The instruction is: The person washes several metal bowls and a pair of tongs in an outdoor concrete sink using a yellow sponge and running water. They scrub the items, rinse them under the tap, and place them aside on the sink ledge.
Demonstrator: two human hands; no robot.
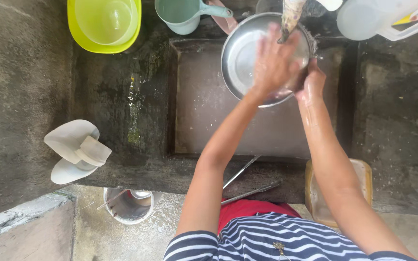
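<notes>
Left hand (274, 63) lies flat, fingers spread, inside the metal bowl (243, 53) over the concrete sink (209, 111). Right hand (311, 82) grips the bowl's rim.

Bare arms, striped top, red below

I see both of my forearms bare and wet, with no sleeves, rings or bands on the left hand (274, 63) or the right hand (311, 82). Well back from the grip, short sleeves of a navy-and-white striped shirt (286, 237) cover my upper arms; a small pale trinket hangs at its middle. Under the shirt's edge shows a strip of red cloth (250, 209).
</notes>
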